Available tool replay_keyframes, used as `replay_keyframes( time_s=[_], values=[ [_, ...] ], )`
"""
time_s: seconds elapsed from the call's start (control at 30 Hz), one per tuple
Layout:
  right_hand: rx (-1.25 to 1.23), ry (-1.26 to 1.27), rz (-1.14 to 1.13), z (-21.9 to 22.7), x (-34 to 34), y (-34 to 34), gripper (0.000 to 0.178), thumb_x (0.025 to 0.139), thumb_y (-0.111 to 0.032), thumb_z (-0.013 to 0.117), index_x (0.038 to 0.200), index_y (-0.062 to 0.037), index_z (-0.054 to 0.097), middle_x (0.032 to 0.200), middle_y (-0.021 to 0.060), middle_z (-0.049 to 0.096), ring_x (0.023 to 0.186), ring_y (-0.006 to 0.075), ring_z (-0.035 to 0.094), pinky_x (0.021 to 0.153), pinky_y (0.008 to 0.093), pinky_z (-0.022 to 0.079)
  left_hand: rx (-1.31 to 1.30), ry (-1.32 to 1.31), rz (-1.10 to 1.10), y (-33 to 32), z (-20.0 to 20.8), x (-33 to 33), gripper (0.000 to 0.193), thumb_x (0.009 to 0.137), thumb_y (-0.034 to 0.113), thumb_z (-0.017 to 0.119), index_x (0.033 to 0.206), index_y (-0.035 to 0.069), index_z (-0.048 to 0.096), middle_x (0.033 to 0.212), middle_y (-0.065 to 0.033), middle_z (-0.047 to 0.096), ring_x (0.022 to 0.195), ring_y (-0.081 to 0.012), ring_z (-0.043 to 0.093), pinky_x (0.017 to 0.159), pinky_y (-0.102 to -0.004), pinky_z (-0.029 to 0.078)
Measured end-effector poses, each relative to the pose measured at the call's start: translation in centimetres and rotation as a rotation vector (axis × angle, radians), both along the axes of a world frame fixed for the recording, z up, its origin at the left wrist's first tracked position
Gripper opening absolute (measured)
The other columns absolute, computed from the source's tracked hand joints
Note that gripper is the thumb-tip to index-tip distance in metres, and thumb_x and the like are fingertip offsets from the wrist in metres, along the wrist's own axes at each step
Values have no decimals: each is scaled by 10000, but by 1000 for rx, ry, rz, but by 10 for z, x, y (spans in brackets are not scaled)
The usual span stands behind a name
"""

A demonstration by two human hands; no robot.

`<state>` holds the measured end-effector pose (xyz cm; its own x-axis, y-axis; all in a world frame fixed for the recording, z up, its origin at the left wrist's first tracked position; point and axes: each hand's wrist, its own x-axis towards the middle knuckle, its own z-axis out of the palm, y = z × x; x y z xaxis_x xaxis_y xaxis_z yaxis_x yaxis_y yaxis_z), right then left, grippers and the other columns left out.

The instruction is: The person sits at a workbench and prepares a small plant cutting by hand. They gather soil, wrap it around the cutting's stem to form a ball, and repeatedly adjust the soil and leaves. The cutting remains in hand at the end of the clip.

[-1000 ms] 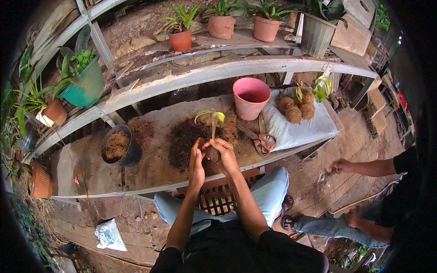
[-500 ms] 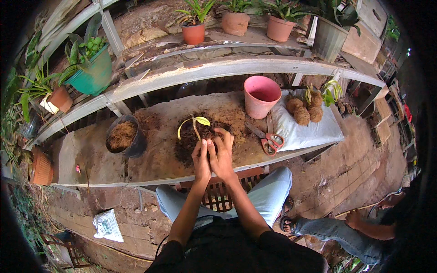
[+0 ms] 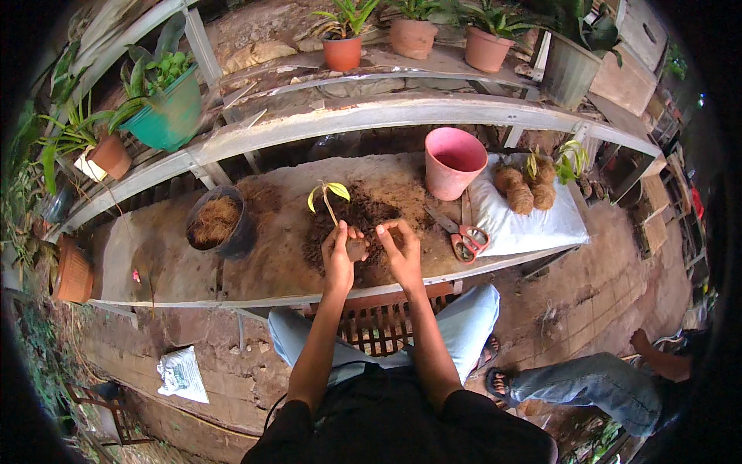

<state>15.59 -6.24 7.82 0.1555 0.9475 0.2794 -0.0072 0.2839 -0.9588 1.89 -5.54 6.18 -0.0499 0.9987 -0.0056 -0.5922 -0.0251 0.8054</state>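
My left hand (image 3: 338, 259) is closed round the brown root ball (image 3: 357, 249) of a small seedling (image 3: 328, 201), whose thin stem stands up with two yellow-green leaves. To its right, my right hand (image 3: 403, 254) is raised apart from the plant, thumb and fingers loosely curled with a gap between them and nothing visible in them. Beneath both hands lies a heap of dark loose soil (image 3: 375, 203) on the worn bench. Red-handled scissors (image 3: 468, 243) rest on the bench just right of my right hand.
A pink pot (image 3: 454, 164) stands behind the scissors. Several fibre-wrapped plugs (image 3: 519, 189) lie on a white sack (image 3: 545, 230). On the left is a black pot (image 3: 232, 224) holding brown fibre. Potted plants line a rear ledge (image 3: 386, 116). Another person's leg (image 3: 587, 387) shows at lower right.
My hands were together around the seedling's base; now they are apart. The right hand has moved off to the right, and the left keeps the plant, its root ball now showing.
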Motion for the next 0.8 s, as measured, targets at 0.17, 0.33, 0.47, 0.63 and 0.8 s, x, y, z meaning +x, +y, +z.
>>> replay_keyframes(
  time_s=[0.17, 0.33, 0.47, 0.63, 0.8],
  values=[
    [64, -30, 62, 6, -2, -3, 266, 875, -175, 712, 1058, -5, 619, 954, 99, 639, 900, 178, 632, 831, 310, 496, 53, -243, -59, 1, 5, -4, 440, 1025, 439, 398, 1136, 49, 570, 1044, -100, 631, 967, -234, 629, 814, -398, 494],
    [282, -237, 5, 6, -18, -2, 430, 846, -196, 733, 1205, -13, 583, 1112, 124, 616, 1016, 240, 623, 940, 341, 469, 159, -196, -149, 1, -10, -1, 511, 1051, 387, 309, 1378, 22, 450, 1350, -129, 509, 1270, -249, 474, 1094, -421, 332],
    [-137, 400, 157, -1, -32, -3, 387, 873, -160, 711, 1203, 8, 597, 1104, 94, 649, 1021, 178, 600, 946, 316, 452, 336, 122, -174, -11, 6, 12, 661, 1031, 510, 230, 1521, 66, 197, 1569, -108, 195, 1460, -228, 133, 1185, -397, 84],
    [-206, 464, 175, -10, -19, -3, 102, 827, -49, 704, 920, -8, 704, 840, 55, 686, 745, 128, 625, 729, 288, 503, 438, 364, -62, -22, 26, 30, 749, 1006, 585, 162, 1548, 75, 80, 1624, -83, 6, 1492, -215, -53, 1189, -401, -45],
    [-171, 623, 89, -33, -6, 10, 42, 796, 4, 676, 834, 23, 676, 778, 118, 679, 651, 189, 644, 595, 282, 517, 363, 447, -67, -17, 13, 19, 660, 1022, 540, 209, 1479, 74, 307, 1591, -103, 158, 1478, -246, 86, 1191, -435, 37]
  ],
)
